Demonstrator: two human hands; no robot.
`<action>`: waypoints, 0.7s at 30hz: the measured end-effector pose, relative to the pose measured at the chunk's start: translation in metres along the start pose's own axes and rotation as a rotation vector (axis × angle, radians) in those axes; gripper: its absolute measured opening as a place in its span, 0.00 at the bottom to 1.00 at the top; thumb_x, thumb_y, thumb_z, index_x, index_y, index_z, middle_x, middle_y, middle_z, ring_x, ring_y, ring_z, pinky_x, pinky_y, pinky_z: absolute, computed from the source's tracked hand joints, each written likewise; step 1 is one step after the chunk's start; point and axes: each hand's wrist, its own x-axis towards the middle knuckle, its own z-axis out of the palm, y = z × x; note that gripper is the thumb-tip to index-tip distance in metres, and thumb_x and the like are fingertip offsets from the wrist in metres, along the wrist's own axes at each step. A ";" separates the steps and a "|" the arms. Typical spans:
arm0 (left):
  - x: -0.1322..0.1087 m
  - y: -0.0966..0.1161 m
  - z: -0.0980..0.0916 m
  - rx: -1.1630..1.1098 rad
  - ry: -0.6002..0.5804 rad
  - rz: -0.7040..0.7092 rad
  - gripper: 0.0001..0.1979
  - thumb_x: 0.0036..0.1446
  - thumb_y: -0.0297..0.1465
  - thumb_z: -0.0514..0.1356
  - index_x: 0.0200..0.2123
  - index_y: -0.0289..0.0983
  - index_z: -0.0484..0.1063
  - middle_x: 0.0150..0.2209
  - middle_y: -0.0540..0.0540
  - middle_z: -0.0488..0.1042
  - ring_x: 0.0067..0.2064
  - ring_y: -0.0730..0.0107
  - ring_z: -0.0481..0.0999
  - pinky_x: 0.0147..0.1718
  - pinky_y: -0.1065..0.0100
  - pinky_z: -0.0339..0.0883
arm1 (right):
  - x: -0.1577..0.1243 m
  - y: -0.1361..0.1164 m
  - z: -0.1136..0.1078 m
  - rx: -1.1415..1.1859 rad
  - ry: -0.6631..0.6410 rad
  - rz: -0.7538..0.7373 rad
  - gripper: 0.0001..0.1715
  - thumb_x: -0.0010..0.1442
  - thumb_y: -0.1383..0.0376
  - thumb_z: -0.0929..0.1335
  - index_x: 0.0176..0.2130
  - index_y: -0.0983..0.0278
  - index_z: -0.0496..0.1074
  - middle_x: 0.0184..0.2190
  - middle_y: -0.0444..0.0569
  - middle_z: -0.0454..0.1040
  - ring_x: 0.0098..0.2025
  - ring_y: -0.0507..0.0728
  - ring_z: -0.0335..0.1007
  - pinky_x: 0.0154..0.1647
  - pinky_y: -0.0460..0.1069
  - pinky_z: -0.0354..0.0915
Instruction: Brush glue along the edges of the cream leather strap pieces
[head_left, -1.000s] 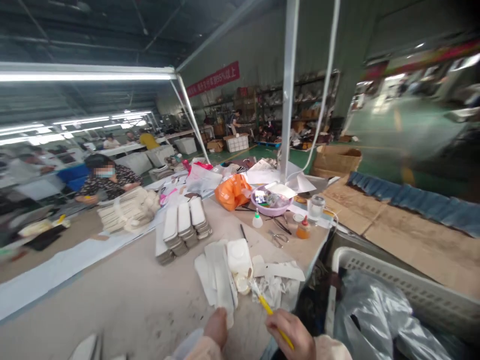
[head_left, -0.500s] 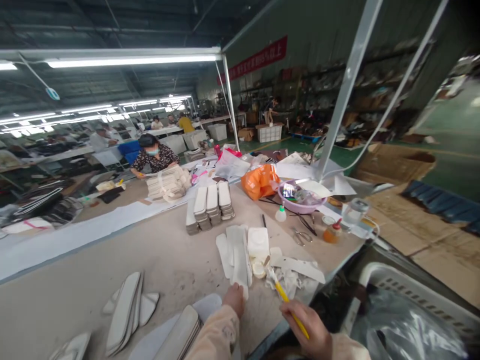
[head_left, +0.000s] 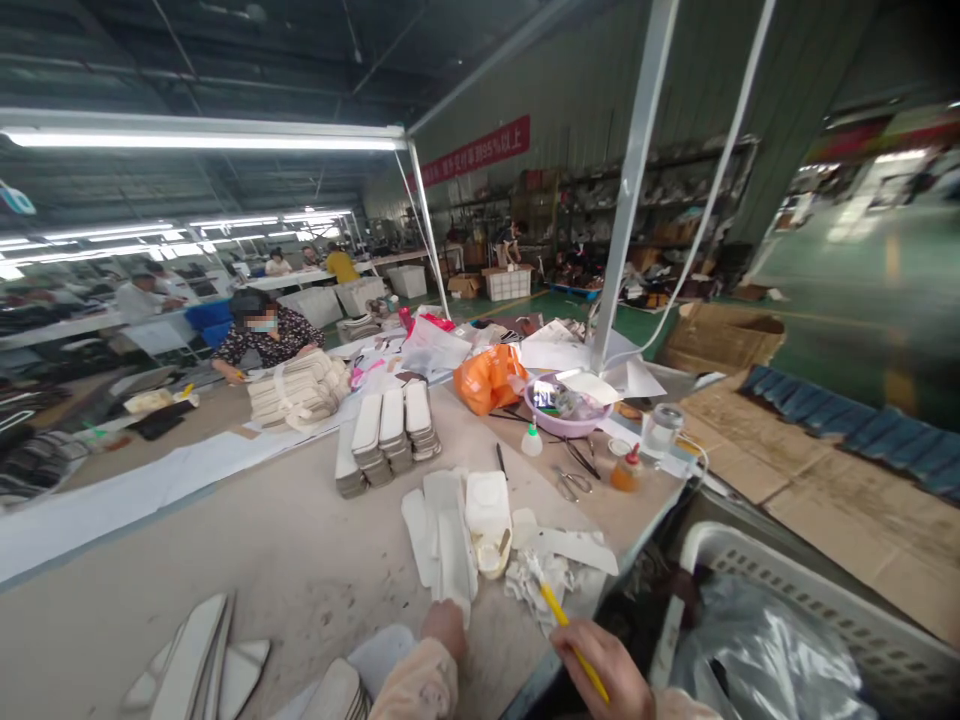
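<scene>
My right hand (head_left: 604, 672) is closed round a yellow-handled brush (head_left: 564, 625), whose bristles point at crumpled white rags (head_left: 541, 585) on the bench. My left hand (head_left: 444, 628) rests at the near end of a white insole strip (head_left: 453, 545); its fingers are mostly hidden. Just beyond the strips lies a white glue jug (head_left: 486, 507) with a small open pot (head_left: 488, 557) beside it. Stacks of white insoles (head_left: 386, 435) stand further back.
A pink bowl (head_left: 564, 407), an orange bag (head_left: 486, 377), scissors (head_left: 574, 485), small glue bottles (head_left: 626, 470) and a glass jar (head_left: 661, 431) crowd the far right of the bench. A white plastic basket (head_left: 810, 620) sits right of the bench edge. Loose insoles (head_left: 202, 665) lie at the near left. A co-worker (head_left: 262, 335) sits at the far left.
The view has swung slightly right and down. My right hand with the brush has moved a little nearer the rags; my left hand stays at the strip's end.
</scene>
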 end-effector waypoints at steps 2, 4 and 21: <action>-0.014 -0.003 -0.006 -0.062 0.064 0.009 0.09 0.53 0.23 0.53 0.33 0.31 0.74 0.40 0.35 0.73 0.45 0.53 0.73 0.44 0.58 0.65 | 0.001 0.000 0.000 0.009 -0.008 -0.019 0.10 0.63 0.71 0.58 0.41 0.60 0.65 0.32 0.48 0.71 0.35 0.54 0.71 0.37 0.47 0.68; -0.035 -0.010 -0.014 -0.129 0.142 0.015 0.11 0.56 0.25 0.50 0.35 0.34 0.72 0.42 0.39 0.73 0.47 0.60 0.72 0.47 0.62 0.64 | 0.003 0.001 -0.001 0.017 -0.007 -0.045 0.11 0.63 0.71 0.59 0.43 0.60 0.66 0.33 0.49 0.72 0.36 0.54 0.72 0.38 0.48 0.69; -0.284 -0.059 -0.035 -1.649 0.479 0.046 0.20 0.41 0.44 0.67 0.23 0.35 0.65 0.24 0.48 0.69 0.26 0.74 0.65 0.27 0.71 0.58 | 0.096 -0.033 0.102 0.460 -0.055 0.061 0.11 0.59 0.59 0.66 0.37 0.59 0.59 0.49 0.57 0.73 0.51 0.61 0.70 0.45 0.55 0.70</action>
